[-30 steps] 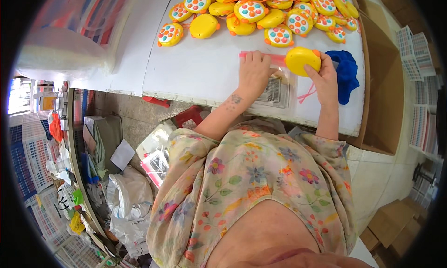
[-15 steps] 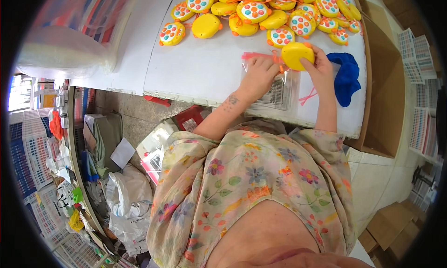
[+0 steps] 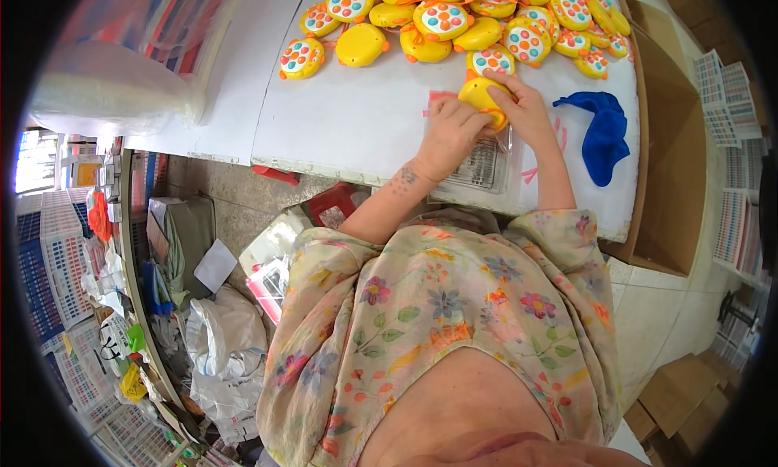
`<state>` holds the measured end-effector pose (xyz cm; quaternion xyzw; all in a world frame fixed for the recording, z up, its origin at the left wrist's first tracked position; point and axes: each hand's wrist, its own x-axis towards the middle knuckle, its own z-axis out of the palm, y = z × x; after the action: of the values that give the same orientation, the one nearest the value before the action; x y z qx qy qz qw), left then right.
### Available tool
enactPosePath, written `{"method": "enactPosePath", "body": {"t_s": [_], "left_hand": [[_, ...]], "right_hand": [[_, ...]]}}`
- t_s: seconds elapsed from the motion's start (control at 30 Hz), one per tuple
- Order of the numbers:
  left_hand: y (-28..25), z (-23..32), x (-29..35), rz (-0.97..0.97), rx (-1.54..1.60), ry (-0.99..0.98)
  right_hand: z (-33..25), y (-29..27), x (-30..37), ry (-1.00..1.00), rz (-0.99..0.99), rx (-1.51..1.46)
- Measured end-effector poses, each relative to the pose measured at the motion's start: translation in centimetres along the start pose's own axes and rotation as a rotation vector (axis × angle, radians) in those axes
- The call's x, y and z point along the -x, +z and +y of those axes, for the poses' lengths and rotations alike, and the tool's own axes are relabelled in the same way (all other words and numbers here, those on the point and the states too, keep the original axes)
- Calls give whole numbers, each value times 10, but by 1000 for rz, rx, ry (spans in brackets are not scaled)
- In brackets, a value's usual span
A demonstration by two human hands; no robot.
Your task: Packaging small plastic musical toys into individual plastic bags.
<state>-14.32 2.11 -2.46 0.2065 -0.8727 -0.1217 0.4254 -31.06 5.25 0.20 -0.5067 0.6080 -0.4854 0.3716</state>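
Both my hands work on one round yellow toy (image 3: 472, 96) above the white table. My right hand (image 3: 525, 112) grips it from the right, thumb and fingers closed on its rim. My left hand (image 3: 454, 134) is closed at its lower side, by an orange part (image 3: 497, 119) that may be its strap; the fingertips are partly hidden. Below the hands lies a clear plastic bag (image 3: 506, 171) with a pink top edge (image 3: 438, 100) and a printed panel. A pile of similar yellow toys (image 3: 442, 19), several with white faces and coloured buttons, spreads along the far side.
A crumpled blue cloth (image 3: 604, 139) and pink strips (image 3: 530, 175) lie right of my hands. An open cardboard box (image 3: 673, 159) stands against the table's right edge. At left are clear plastic bags (image 3: 113, 90) on the table; white sacks (image 3: 223, 337) sit on the floor.
My right hand has brought the toy down and left, toward my left hand, and turned it. The orange part now sits between both hands. The blue cloth's upper end has shifted left.
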Motion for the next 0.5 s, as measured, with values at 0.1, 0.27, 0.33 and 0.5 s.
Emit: {"method": "enactPosePath", "body": {"t_s": [0.1, 0.27, 0.33, 0.5], "left_hand": [[-3, 0, 0, 22, -36, -43], [1, -1, -8, 103, 16, -77], [4, -7, -3, 72, 112, -186], [-3, -11, -6, -69, 237, -287]], "right_hand": [[3, 3, 2, 20, -113, -3], [18, 3, 6, -441, 27, 297], [1, -1, 16, -106, 340, 394], [3, 4, 30, 140, 221, 309]]}}
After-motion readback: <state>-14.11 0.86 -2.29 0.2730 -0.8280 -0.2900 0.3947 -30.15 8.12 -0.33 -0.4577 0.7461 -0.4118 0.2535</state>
